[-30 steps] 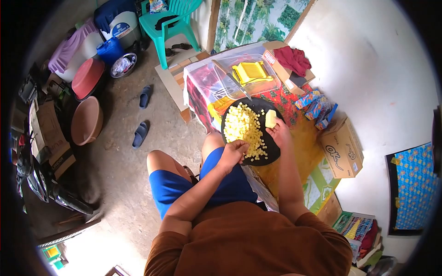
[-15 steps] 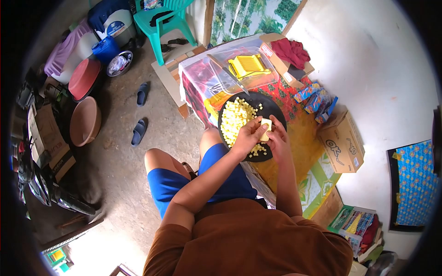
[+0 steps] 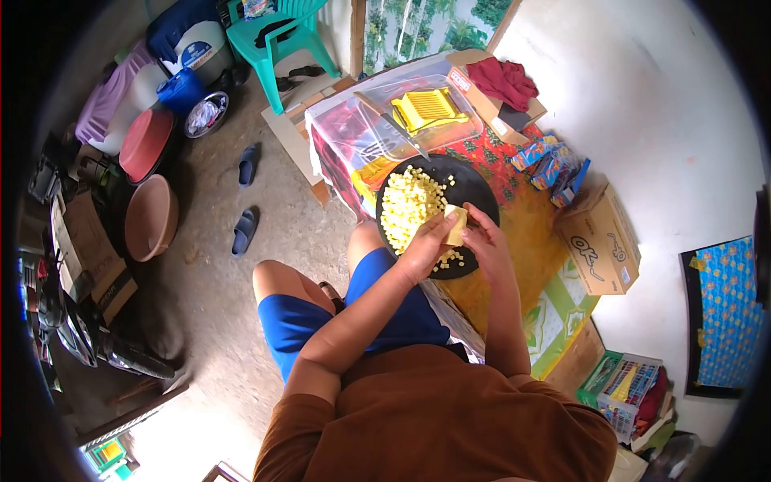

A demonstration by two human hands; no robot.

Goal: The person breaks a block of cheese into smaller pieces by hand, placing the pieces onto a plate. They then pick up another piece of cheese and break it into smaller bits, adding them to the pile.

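Note:
Over the round black tray [image 3: 482, 189], a pale yellow block [image 3: 456, 226] with flat cut sides is held up between my hands. My left hand [image 3: 428, 245] grips it from the left, thumb against its face. My right hand [image 3: 487, 243] holds its right side with bent fingers. Beneath them in the tray lies a heap of small pale yellow cubes [image 3: 408, 205], with a few loose ones near the rim. A long knife [image 3: 395, 126] rests across the clear plastic container, its tip reaching the tray's far edge.
Inside the clear container [image 3: 474, 128] sits a yellow slotted cutter [image 3: 428, 110]. A cardboard box [image 3: 598, 241], blue packets [image 3: 550, 165] and an open carton with dark red cloth [image 3: 503, 83] line the wall side. Slippers [image 3: 246, 230] and basins [image 3: 151, 218] are on the floor at left.
The block has turned and tilted in my hands and moved slightly left. My right fingers have shifted along its side. The whole view has shifted a little with my head.

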